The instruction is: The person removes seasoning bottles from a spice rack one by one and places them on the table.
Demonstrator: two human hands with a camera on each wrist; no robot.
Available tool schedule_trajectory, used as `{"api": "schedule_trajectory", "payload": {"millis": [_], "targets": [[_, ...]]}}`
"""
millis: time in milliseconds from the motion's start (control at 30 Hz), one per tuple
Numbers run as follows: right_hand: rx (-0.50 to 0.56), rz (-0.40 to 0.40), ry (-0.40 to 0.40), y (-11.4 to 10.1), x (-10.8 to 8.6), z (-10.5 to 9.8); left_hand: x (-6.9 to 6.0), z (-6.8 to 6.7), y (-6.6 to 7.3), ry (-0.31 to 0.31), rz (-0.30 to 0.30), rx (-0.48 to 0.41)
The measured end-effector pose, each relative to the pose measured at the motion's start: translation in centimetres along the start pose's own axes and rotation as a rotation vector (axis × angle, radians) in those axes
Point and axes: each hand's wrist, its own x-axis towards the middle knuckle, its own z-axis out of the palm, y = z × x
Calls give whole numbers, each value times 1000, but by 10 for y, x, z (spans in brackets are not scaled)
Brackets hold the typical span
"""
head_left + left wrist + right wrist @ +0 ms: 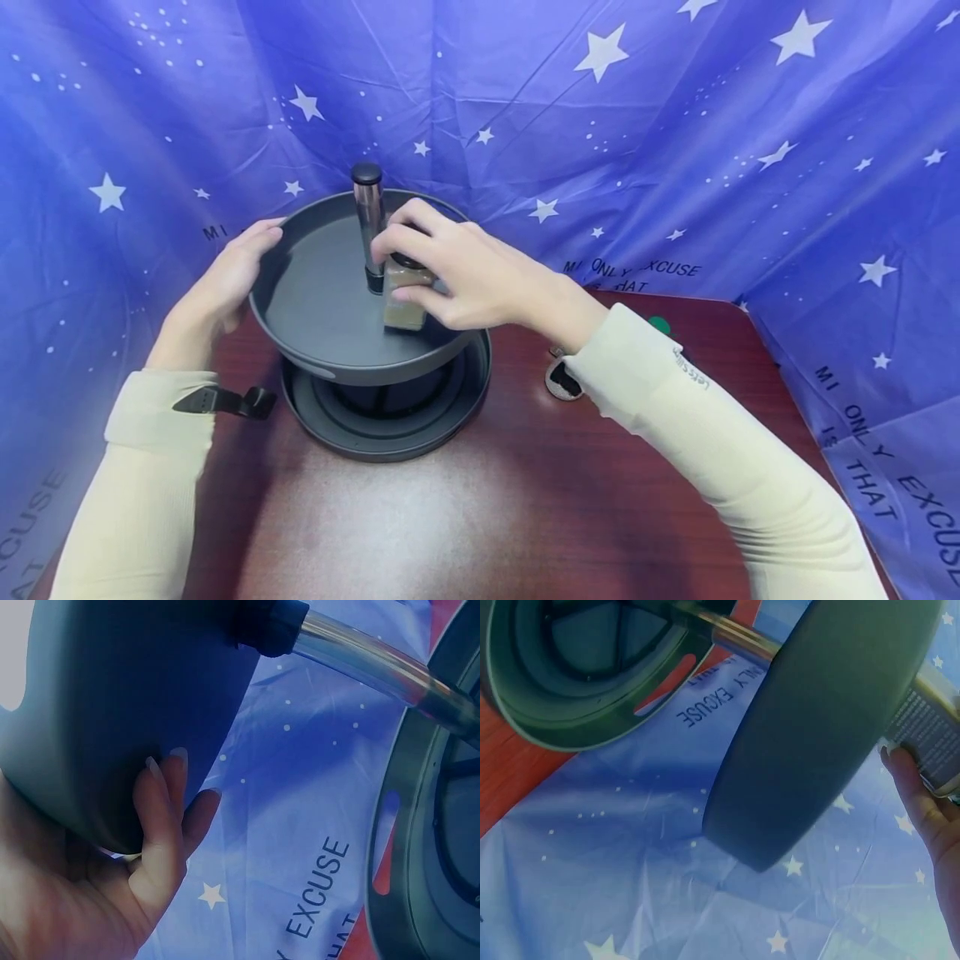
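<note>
A dark grey two-tier round rack stands on the table, its upper tray (315, 275) above a wider-looking lower tray (382, 448). From the upper tray rises a shiny post (368, 208) with a black cap. My left hand (225, 279) grips the upper tray's left rim; in the left wrist view its fingers (161, 817) curl against the tray's underside. Over the upper tray, beside the post, my right hand (480, 279) holds a small squarish glass jar (405, 313) with a dark lid. A printed label on the jar (930, 739) shows in the right wrist view.
A small round item with a black patch (562, 380) lies on the red-brown table (525, 517) by my right sleeve. Behind it a green round thing (659, 325) is partly hidden. Blue starry curtains (480, 92) enclose the table's back and sides.
</note>
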Motion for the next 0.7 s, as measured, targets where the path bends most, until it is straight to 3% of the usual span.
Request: {"api": "schedule_trajectory", "payload": {"millis": [300,467,700], "targets": [[-16,43,84,5,-18,-20,2,0,-2,-21,-8,-123],[-5,24,161,7,-26,-29,2,1,-1,-16,-9,-106],[-16,22,187,11,-35,-38,1,0,-1,0,-8,-34]]}}
